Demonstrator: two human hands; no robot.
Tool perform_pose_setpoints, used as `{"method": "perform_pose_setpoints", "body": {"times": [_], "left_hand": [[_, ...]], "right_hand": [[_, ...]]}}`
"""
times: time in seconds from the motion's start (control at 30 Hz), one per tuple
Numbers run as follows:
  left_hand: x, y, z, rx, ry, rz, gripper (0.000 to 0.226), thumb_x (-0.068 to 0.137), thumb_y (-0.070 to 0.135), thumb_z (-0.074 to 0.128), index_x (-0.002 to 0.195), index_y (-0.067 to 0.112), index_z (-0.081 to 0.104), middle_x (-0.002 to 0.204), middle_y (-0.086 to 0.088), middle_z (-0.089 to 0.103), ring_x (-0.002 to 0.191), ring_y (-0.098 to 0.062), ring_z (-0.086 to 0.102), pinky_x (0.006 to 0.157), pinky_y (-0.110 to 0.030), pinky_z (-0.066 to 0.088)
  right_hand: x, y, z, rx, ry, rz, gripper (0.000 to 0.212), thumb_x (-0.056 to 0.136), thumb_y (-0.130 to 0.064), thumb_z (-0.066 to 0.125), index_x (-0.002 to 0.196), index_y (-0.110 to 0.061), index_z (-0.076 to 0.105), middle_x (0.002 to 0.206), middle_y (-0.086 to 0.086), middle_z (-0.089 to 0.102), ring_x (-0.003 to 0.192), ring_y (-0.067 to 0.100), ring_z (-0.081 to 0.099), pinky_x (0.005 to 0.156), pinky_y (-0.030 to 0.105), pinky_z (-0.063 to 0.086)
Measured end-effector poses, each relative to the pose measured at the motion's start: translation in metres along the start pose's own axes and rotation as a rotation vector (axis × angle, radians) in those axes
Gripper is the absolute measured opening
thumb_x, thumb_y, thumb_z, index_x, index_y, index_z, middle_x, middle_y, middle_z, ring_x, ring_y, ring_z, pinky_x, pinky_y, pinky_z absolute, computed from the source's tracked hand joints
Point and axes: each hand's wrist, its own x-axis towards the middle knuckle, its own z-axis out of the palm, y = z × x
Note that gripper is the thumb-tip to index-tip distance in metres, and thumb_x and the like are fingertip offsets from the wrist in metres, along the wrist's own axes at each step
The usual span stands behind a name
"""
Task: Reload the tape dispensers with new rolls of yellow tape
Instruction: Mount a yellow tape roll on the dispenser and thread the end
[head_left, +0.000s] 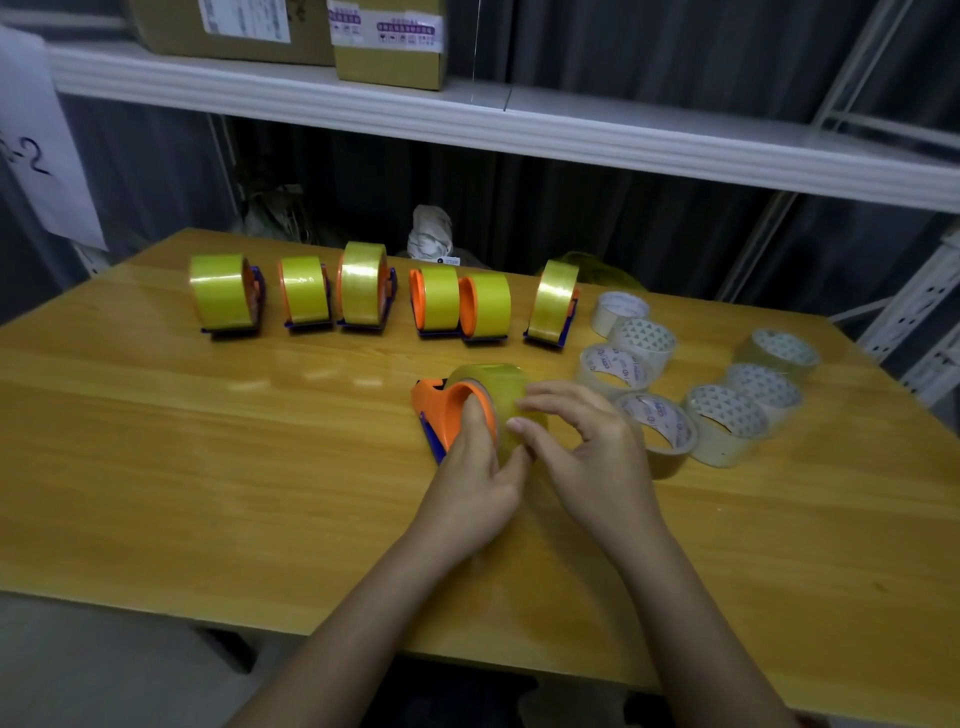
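Left hand (470, 467) grips orange dispenser (441, 410) at near side. Right hand (582, 441), fingers curled, pinches yellow roll (493, 384) seated in it, axis left-right. Beyond: six loaded dispensers (363, 291) in row, spent cores (675, 384) right.

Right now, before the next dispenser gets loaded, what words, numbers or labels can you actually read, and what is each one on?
"-2": handwritten on the white paper sheet at the left edge; anything before it is cut off.
Shipping labels on the two cardboard boxes on the shelf: print too small and blurred to read.
Printing inside the cores of the clear tape rolls: blurred, unreadable.
Dispensers and yellow rolls: no text visible.
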Motion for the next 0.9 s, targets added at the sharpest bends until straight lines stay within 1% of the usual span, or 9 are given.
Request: {"method": "perform_pose_setpoints", "body": {"times": [0.1, 0.17, 0.27, 0.4, 0.5, 0.6, 0.7, 0.77, 0.9], "left_hand": [[0.0, 0.0, 0.001, 0.016, 0.033, 0.011, 0.073, 0.098, 0.03, 0.048, 0.15, 0.013, 0.001, 0.101, 0.02, 0.027, 0.082, 0.012, 0.028, 0.064, -0.012, 0.034], [-0.001, 0.001, 0.002, 0.032, 0.041, 0.023, 0.07, 0.098, 0.029, 0.048, 0.149, 0.01, 0.003, 0.092, 0.02, 0.026, 0.065, 0.009, 0.03, 0.064, -0.005, 0.036], [0.0, -0.001, 0.001, 0.033, 0.033, 0.0, 0.066, 0.098, 0.027, 0.047, 0.147, 0.009, 0.007, 0.08, 0.024, 0.019, 0.064, 0.032, 0.034, 0.06, -0.005, 0.035], [0.001, -0.002, 0.002, -0.012, 0.038, -0.001, 0.062, 0.098, 0.029, 0.047, 0.146, 0.013, 0.01, 0.081, 0.025, 0.023, 0.065, 0.032, 0.035, 0.059, -0.01, 0.032], [0.001, -0.004, 0.002, -0.033, 0.052, 0.018, 0.058, 0.098, 0.032, 0.047, 0.143, 0.021, 0.012, 0.083, 0.024, 0.028, 0.076, 0.018, 0.047, 0.068, -0.014, 0.04], [0.002, -0.008, 0.003, -0.052, 0.067, 0.01, 0.043, 0.097, 0.032, 0.048, 0.125, 0.04, 0.017, 0.088, 0.02, 0.037, 0.095, -0.008, 0.06, 0.082, -0.039, 0.052], [0.003, -0.007, 0.003, -0.024, 0.063, 0.049, 0.05, 0.097, 0.027, 0.049, 0.136, 0.025, 0.017, 0.095, 0.021, 0.036, 0.08, 0.01, 0.046, 0.068, -0.019, 0.04], [0.002, -0.006, 0.004, -0.009, 0.066, 0.067, 0.069, 0.097, 0.027, 0.05, 0.148, 0.013, 0.006, 0.112, 0.016, 0.034, 0.092, 0.01, 0.036, 0.071, -0.014, 0.032], [0.001, -0.006, 0.004, -0.024, 0.085, 0.056, 0.063, 0.096, 0.027, 0.051, 0.144, 0.013, 0.012, 0.092, 0.021, 0.037, 0.076, 0.016, 0.042, 0.067, -0.014, 0.039]], "right_hand": [[0.0, -0.004, 0.002, 0.087, 0.045, 0.094, 0.008, 0.081, -0.014, 0.076, 0.087, -0.018, 0.077, 0.098, -0.014, 0.065, 0.098, 0.004, 0.061, 0.087, 0.021, 0.047], [0.002, -0.004, 0.003, 0.105, 0.043, 0.119, 0.007, 0.082, -0.014, 0.074, 0.086, -0.019, 0.077, 0.097, -0.013, 0.066, 0.098, 0.002, 0.061, 0.086, 0.021, 0.048], [0.003, -0.005, 0.007, 0.039, 0.04, 0.08, 0.005, 0.086, -0.016, 0.07, 0.089, -0.016, 0.074, 0.1, -0.009, 0.066, 0.1, 0.008, 0.06, 0.088, 0.024, 0.048], [0.001, -0.006, 0.011, -0.038, 0.026, -0.005, 0.006, 0.089, -0.015, 0.064, 0.092, -0.012, 0.068, 0.101, -0.001, 0.064, 0.1, 0.016, 0.059, 0.085, 0.026, 0.046], [0.002, -0.006, 0.009, -0.043, 0.012, -0.021, 0.014, 0.088, -0.02, 0.061, 0.097, -0.012, 0.067, 0.102, -0.002, 0.063, 0.1, 0.014, 0.058, 0.085, 0.026, 0.047], [0.003, -0.007, 0.008, -0.041, -0.044, 0.0, 0.026, 0.087, -0.03, 0.062, 0.108, -0.016, 0.069, 0.107, -0.006, 0.061, 0.104, 0.01, 0.055, 0.086, 0.023, 0.045], [0.004, -0.003, 0.01, 0.02, 0.033, 0.006, 0.012, 0.085, -0.02, 0.071, 0.097, -0.017, 0.074, 0.099, -0.007, 0.065, 0.098, 0.011, 0.059, 0.084, 0.03, 0.05], [0.005, -0.001, 0.012, 0.075, 0.093, 0.012, 0.007, 0.084, -0.013, 0.07, 0.089, -0.016, 0.075, 0.092, -0.007, 0.066, 0.093, 0.011, 0.062, 0.081, 0.034, 0.053], [0.006, -0.006, 0.017, -0.081, 0.095, -0.074, 0.01, 0.088, -0.015, 0.059, 0.087, -0.013, 0.068, 0.089, -0.004, 0.063, 0.088, 0.014, 0.058, 0.075, 0.027, 0.047]]}}
